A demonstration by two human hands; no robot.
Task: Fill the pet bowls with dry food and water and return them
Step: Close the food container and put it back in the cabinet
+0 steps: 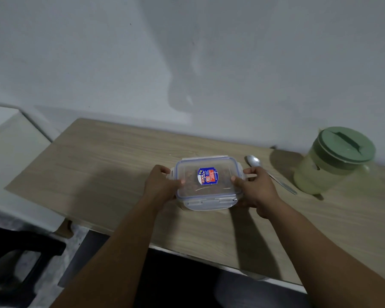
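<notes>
Fingers (251,170) of both hands clasp the lidded food box (206,182) on the surface (111,165), thumbs on its lid. Jug (333,161) and spoon (269,173) wait beside; no bowls visible, so filling seems unstarted.

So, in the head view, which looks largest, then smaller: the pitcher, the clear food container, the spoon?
1. Pitcher
2. Clear food container, only slightly smaller, so this order is unsure
3. Spoon, partly hidden

Lidded clear food container (206,182) on table (111,156)
</notes>
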